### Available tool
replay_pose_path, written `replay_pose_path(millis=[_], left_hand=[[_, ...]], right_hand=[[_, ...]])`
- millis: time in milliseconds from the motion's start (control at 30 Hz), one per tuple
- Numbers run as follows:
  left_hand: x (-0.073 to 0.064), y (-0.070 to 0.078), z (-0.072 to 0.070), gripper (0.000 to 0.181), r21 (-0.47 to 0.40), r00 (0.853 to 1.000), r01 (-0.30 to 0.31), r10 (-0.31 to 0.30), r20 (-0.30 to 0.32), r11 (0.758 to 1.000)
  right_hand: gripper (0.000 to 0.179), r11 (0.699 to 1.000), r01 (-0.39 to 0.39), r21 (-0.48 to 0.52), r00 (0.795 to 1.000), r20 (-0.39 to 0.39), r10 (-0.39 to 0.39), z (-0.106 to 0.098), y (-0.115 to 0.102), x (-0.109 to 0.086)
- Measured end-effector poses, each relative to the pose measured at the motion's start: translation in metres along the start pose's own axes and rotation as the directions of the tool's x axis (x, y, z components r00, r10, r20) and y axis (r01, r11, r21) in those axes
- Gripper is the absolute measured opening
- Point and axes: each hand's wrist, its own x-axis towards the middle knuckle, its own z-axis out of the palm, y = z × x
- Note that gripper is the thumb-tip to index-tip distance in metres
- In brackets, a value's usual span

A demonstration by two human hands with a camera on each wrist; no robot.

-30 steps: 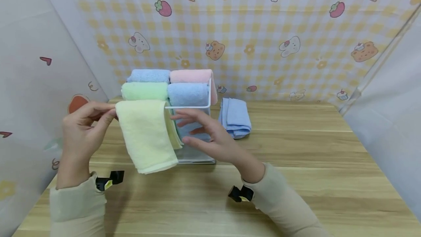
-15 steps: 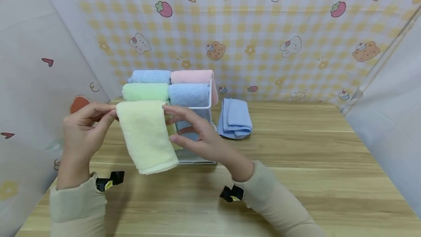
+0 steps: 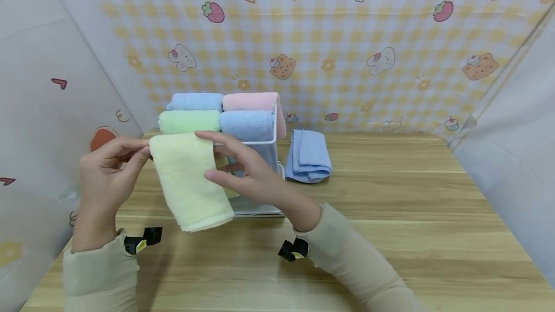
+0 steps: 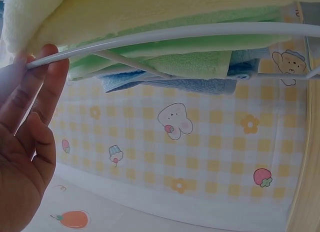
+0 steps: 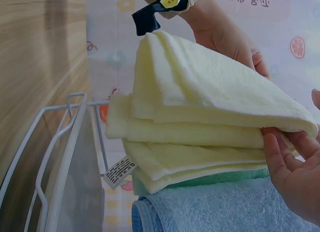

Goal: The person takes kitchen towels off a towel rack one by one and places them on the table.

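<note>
A pale yellow towel (image 3: 188, 177) hangs folded over the front rod of a white wire rack. At its left edge my left hand (image 3: 108, 170) pinches the end of the white rod (image 4: 165, 35), fingertips close against the cloth. My right hand (image 3: 256, 177) is at the towel's right edge, fingers mostly straight. Its index finger lies along the top fold and its thumb touches the front flap; in the right wrist view other fingers (image 5: 280, 152) reach in under that flap. Behind hang a green towel (image 3: 191, 121) and a blue towel (image 3: 247, 125).
Farther back on the rack are another blue towel (image 3: 195, 101) and a pink towel (image 3: 250, 101). A folded blue cloth (image 3: 313, 153) lies on the wooden table (image 3: 399, 196), right of the rack. A checked curtain (image 3: 329, 37) stands behind.
My right hand has moved left from the bare stretch of rod onto the yellow towel's right edge. My left hand and the towel have stayed nearly in place.
</note>
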Motion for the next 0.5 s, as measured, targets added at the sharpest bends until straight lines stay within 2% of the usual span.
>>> replay_pose_path(millis=[100,233,500], left_hand=[[-0.001,0.0,0.0,0.005,0.009,1.0,0.003,-0.003,-0.009,1.0],[-0.001,0.0,0.0,0.005,0.018,1.0,0.016,-0.016,-0.017,1.0],[-0.001,0.0,0.0,0.005,-0.013,1.0,0.009,-0.009,-0.008,1.0]], right_hand=[[0.062,1.0,-0.012,0.018,1.0,-0.006,0.012,0.002,0.0,0.004],[0.066,0.999,-0.034,-0.006,0.999,-0.025,0.033,0.005,-0.001,0.008],[0.066,0.995,-0.103,-0.011,0.993,-0.049,0.103,0.011,-0.007,0.016]])
